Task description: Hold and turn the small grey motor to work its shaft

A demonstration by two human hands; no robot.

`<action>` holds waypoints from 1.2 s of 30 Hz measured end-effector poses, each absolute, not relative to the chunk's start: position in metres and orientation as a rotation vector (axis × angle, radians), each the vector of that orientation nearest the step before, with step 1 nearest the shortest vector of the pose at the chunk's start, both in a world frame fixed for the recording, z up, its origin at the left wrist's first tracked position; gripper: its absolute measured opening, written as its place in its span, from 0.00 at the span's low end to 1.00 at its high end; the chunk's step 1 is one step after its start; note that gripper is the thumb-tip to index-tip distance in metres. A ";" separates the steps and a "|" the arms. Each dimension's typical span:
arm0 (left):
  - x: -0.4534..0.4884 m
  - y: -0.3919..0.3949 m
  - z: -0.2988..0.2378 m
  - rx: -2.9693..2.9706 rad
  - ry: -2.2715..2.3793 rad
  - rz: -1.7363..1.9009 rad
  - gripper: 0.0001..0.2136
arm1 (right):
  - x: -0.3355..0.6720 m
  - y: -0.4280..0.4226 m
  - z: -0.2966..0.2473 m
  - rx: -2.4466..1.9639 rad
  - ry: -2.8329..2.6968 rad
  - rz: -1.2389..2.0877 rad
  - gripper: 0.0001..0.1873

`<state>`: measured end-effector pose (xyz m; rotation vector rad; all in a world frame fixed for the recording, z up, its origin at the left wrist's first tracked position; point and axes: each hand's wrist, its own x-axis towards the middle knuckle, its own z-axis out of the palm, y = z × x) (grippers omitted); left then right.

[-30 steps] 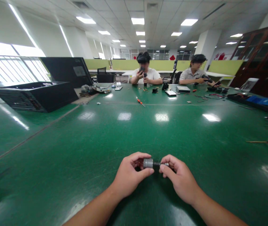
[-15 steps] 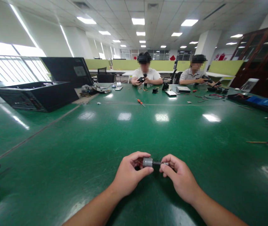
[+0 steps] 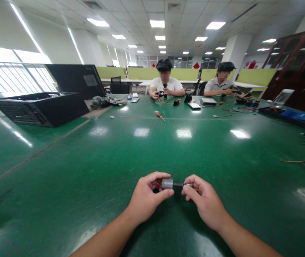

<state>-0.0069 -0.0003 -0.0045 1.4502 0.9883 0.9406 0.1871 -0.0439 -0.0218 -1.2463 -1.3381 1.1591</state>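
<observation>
A small grey metal cylinder (image 3: 167, 184) with a thin dark shaft (image 3: 178, 185) lies level between my hands, just above the green tabletop. My left hand (image 3: 147, 196) grips the cylinder from the left, thumb in front and fingers curled behind; its left end is hidden in the palm. With thumb and fingertips, my right hand (image 3: 206, 201) pinches the silvery far end of the shaft, mostly covered by the fingers. What kind of part it is, I cannot tell for certain.
An orange screwdriver (image 3: 159, 115) lies ahead on the green table (image 3: 152, 150). An opened black computer case (image 3: 34, 110) stands at left. Two co-workers sit across, handling black parts among scattered components. A black tray (image 3: 291, 117) with blue items is at right.
Both hands keep their hold on the metal part and have barely moved. Across the table, the nearer co-worker's hands and black part have shifted slightly.
</observation>
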 end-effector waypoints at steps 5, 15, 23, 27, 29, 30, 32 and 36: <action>-0.006 0.000 -0.003 1.431 0.984 0.936 0.19 | 0.188 -0.043 -0.022 -1.237 -1.330 1.175 0.14; -0.006 0.000 -0.003 1.421 0.992 0.928 0.19 | 0.189 -0.043 -0.023 -1.233 -1.324 1.162 0.14; -0.006 -0.001 -0.001 1.402 0.988 0.939 0.20 | 0.189 -0.043 -0.023 -1.223 -1.312 1.166 0.14; -0.006 0.000 -0.002 1.394 0.991 0.937 0.19 | 0.189 -0.043 -0.023 -1.223 -1.300 1.169 0.14; -0.006 0.000 -0.002 1.392 0.995 0.938 0.19 | 0.189 -0.043 -0.023 -1.224 -1.294 1.165 0.14; -0.006 0.000 -0.002 1.392 0.994 0.939 0.19 | 0.189 -0.043 -0.023 -1.223 -1.291 1.164 0.15; -0.006 0.000 -0.003 1.395 0.996 0.938 0.19 | 0.189 -0.042 -0.024 -1.218 -1.287 1.166 0.15; -0.005 0.001 -0.003 1.401 1.003 0.939 0.19 | 0.190 -0.041 -0.024 -1.207 -1.270 1.177 0.16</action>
